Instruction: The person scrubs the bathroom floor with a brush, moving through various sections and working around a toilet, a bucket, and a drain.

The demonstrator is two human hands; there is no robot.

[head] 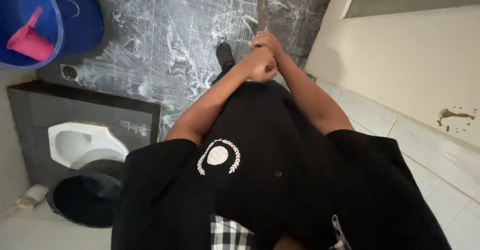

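Closest to us hangs our black shirt, filling the lower middle of the view, and from it both forearms reach forward over the floor. We take the squat toilet as our landmark: it sits low at the left, with a black bucket just nearer than it and a small pale bottle lying beside that.

Beyond the shirt, well to the right of the toilet, our left hand and right hand stack on a long handle, the left nearer us, the right just past it. Each grip is closed fully round the handle, fingers wrapped tight; the handle runs away from us toward the far wall (its working end is out of view, so we cannot tell what it carries). One dark shoe stands just left of the hands.

Farther than the toilet, the dark floor is streaked with white suds, and a small drain lies in it. At the far left corner sits a blue tub with a pink scoop inside.

We judge the main risk is slipping: the suds lie right under our foot, and a hard push on the handle could carry our weight forward.
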